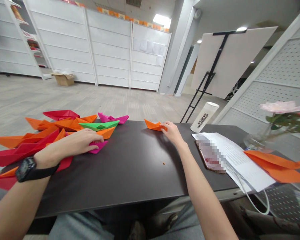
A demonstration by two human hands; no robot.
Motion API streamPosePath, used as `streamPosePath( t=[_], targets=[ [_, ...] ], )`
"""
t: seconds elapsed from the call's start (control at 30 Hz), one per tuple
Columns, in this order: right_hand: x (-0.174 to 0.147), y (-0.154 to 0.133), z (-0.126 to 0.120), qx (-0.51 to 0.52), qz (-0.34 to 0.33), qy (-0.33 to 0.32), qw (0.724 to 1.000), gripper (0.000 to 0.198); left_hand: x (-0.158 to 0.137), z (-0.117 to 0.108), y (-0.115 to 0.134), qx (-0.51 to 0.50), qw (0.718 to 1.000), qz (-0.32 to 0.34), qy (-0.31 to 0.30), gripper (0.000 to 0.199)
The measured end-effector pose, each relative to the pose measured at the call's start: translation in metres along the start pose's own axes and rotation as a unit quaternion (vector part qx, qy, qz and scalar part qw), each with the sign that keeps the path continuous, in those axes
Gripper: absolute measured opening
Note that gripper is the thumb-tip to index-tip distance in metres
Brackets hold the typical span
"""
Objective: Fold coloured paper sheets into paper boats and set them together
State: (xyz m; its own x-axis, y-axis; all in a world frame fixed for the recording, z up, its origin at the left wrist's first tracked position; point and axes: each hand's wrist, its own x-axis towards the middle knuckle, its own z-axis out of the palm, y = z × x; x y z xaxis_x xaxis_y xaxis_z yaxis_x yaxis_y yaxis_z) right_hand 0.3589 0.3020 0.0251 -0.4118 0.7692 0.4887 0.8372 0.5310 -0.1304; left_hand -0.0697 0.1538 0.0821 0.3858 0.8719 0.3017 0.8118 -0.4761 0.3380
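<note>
Across the dark table (140, 166), my right hand (172, 133) pinches the right end of a small orange paper boat (152, 125) near the far edge. My left hand (85, 140), with a black watch on its wrist, has its fingers curled over a magenta paper boat (98, 147); the fingertips are partly hidden. Just behind that hand are a green paper boat (100, 126) and another magenta paper boat (113, 118). Several red and orange paper boats, among them a red paper boat (58, 115), crowd the table's left end, partly covered by my left forearm.
On the right lie white printed sheets (235, 153), a phone (210, 156) and a white cable (267, 203). A white cylinder (204, 117) stands at the far edge. Farther right are a glass vase (258, 141) with pink flowers and a folded orange paper piece (277, 165).
</note>
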Motion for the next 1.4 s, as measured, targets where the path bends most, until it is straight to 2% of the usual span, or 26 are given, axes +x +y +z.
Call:
streamPosePath(
  t=[0.1,0.23,0.37,0.5,0.63,0.7,0.77,0.87,0.9,1.0,1.1,1.27,1.33,1.4],
  targets=[
    [0.002,-0.003,-0.002,0.013,-0.014,0.001,1.000,0.026,0.003,-0.004,0.006,0.015,0.996,0.030,-0.084,0.016],
    [0.003,-0.004,-0.007,0.020,-0.005,0.027,0.999,0.031,0.002,-0.014,0.023,0.031,0.994,0.021,-0.100,0.023],
    [0.003,-0.007,-0.011,0.024,0.000,0.051,0.998,0.031,-0.008,-0.025,0.039,-0.020,0.998,0.041,-0.050,0.025],
    [0.002,-0.013,-0.016,0.031,-0.009,0.066,0.997,0.030,-0.017,-0.035,0.042,-0.080,0.995,0.063,0.017,0.026],
    [0.003,-0.039,-0.017,0.044,-0.047,0.066,0.996,0.028,-0.021,-0.042,0.038,-0.158,0.984,0.071,0.050,0.025],
    [0.005,-0.068,-0.012,0.056,-0.095,0.048,0.993,0.029,-0.023,-0.044,0.037,-0.238,0.966,0.072,0.070,0.024],
    [0.006,-0.105,-0.003,0.073,-0.171,0.006,0.982,0.031,-0.024,-0.044,0.036,-0.322,0.940,0.068,0.087,0.023],
    [0.009,-0.162,0.016,0.096,-0.269,-0.056,0.957,0.050,-0.025,-0.041,0.035,-0.433,0.891,0.064,0.120,0.024],
    [0.011,-0.177,0.022,0.104,-0.278,-0.071,0.952,0.051,-0.025,-0.040,0.034,-0.467,0.872,0.063,0.135,0.025],
    [0.019,-0.208,0.035,0.114,-0.268,-0.077,0.953,0.045,-0.023,-0.036,0.034,-0.531,0.827,0.066,0.171,0.025],
    [0.026,-0.224,0.039,0.118,-0.269,-0.068,0.954,0.039,-0.023,-0.034,0.035,-0.556,0.808,0.069,0.182,0.028],
    [0.023,-0.239,0.034,0.136,-0.277,-0.061,0.949,0.033,-0.023,-0.034,0.039,-0.610,0.774,0.059,0.160,0.030],
    [0.019,-0.242,0.027,0.199,-0.254,-0.052,0.945,0.031,-0.020,-0.032,0.041,-0.631,0.756,0.062,0.162,0.030],
    [0.017,-0.244,0.019,0.329,-0.197,-0.041,0.923,0.029,-0.015,-0.027,0.044,-0.649,0.740,0.060,0.166,0.029]
  ],
)
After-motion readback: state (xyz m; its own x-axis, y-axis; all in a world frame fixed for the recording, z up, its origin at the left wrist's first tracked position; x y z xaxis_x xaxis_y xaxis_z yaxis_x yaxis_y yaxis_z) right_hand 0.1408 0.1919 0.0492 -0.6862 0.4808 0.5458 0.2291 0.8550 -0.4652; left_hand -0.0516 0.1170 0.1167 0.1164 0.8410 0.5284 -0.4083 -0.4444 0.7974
